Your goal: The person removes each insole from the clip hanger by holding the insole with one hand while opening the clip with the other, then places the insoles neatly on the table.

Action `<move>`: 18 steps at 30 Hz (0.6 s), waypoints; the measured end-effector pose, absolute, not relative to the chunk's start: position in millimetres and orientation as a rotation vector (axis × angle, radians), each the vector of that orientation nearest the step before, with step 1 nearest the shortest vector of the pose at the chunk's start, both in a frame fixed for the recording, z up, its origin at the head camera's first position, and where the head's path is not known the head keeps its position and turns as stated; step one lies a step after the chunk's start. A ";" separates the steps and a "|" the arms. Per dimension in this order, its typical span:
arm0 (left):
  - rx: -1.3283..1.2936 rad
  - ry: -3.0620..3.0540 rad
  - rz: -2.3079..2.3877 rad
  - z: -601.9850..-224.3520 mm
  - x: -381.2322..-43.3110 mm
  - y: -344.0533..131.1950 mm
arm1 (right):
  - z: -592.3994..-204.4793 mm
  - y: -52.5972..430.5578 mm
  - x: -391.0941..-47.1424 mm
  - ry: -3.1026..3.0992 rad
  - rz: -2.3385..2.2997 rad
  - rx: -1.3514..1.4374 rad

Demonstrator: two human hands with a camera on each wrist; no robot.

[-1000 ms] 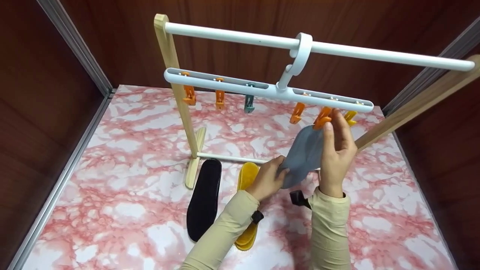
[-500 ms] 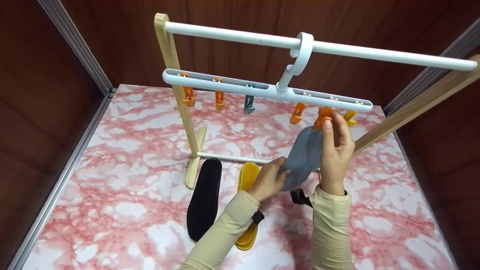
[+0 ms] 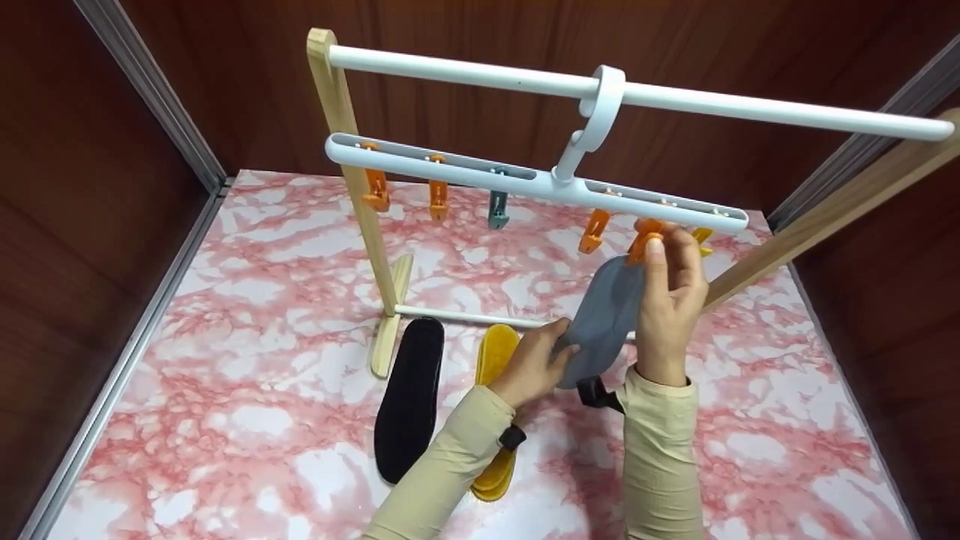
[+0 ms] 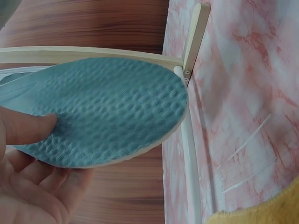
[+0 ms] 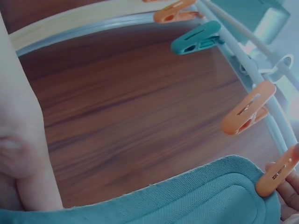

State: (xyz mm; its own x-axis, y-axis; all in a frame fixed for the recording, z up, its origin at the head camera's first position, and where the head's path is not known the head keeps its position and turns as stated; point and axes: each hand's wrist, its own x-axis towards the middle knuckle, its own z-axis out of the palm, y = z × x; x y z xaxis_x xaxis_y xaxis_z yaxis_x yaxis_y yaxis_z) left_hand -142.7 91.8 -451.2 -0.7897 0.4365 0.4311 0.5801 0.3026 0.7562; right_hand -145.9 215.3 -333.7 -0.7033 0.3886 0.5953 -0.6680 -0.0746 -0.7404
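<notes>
A blue-grey insole (image 3: 604,322) with a bumpy face hangs at a slant under the right half of the white clip hanger (image 3: 450,171). Near its lower end my left hand (image 3: 534,365) grips it, thumb (image 4: 32,127) on the bumpy side and fingers beneath. At the upper end, an orange clip (image 3: 645,241) overlaps the insole's edge in the right wrist view. My right hand (image 3: 671,307) pinches that clip between thumb and fingers. Another orange clip (image 3: 595,231) hangs to its left, and a yellow clip (image 3: 703,241) is partly hidden behind my right fingers.
The hanger hooks over the white bar (image 3: 465,69) of a wooden rack (image 3: 367,225). On the pink marbled surface (image 3: 225,337) lie a black insole (image 3: 409,397) and stacked yellow insoles (image 3: 496,352), partly under my left arm. A green clip (image 3: 498,208) and orange clips hang farther left.
The insole and the orange clip have come down slightly with my right hand, and the hanger's right end dips a little. Both hands keep their holds.
</notes>
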 end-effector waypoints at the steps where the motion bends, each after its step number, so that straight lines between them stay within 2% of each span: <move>1: -0.951 -2.419 -1.496 -451.3 -142.3 90.9 | -333.8 215.5 -146.0 -1.475 1.862 0.314; 12: -0.967 -2.530 -1.499 -462.5 -137.5 70.9 | -332.9 215.3 -147.9 -1.452 1.867 0.294; 18: -0.945 -2.557 -1.539 -468.5 -134.0 65.3 | -335.6 216.7 -145.2 -1.459 1.890 0.180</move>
